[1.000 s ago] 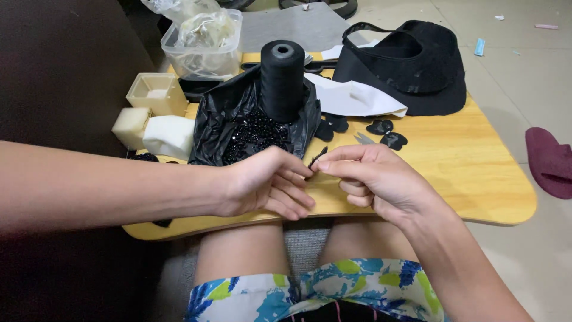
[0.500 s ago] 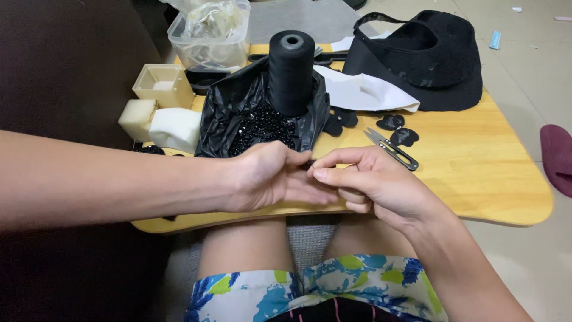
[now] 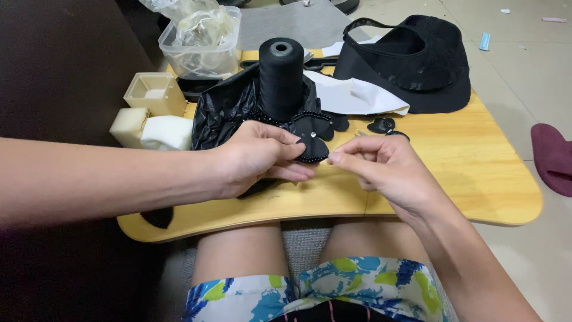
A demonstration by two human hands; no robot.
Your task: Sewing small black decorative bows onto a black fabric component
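Note:
My left hand [image 3: 257, 158] holds a small black fabric piece [image 3: 311, 143] edged with black beads, pinched between thumb and fingers over the wooden lap table [image 3: 465, 179]. A string of black beads [image 3: 274, 117] trails from it toward the tall black thread spool [image 3: 280, 77]. My right hand [image 3: 381, 170] is just right of the piece, thumb and forefinger pinched together near its edge; what they pinch is too thin to make out. The spool stands on a crumpled black plastic bag [image 3: 223, 113].
A black hat [image 3: 417, 59] lies at the table's back right over white paper [image 3: 357, 95]. A clear plastic box [image 3: 202, 42], a cream square cup [image 3: 154, 92] and foam blocks [image 3: 152, 130] sit at the back left. Small black fabric pieces [image 3: 381, 125] lie mid-table. A maroon slipper [image 3: 554, 156] is on the floor.
The beaded black piece has come up into view between my hands. The camera has dropped and moved closer. The scissors seen before beside my right hand are now hidden behind it.

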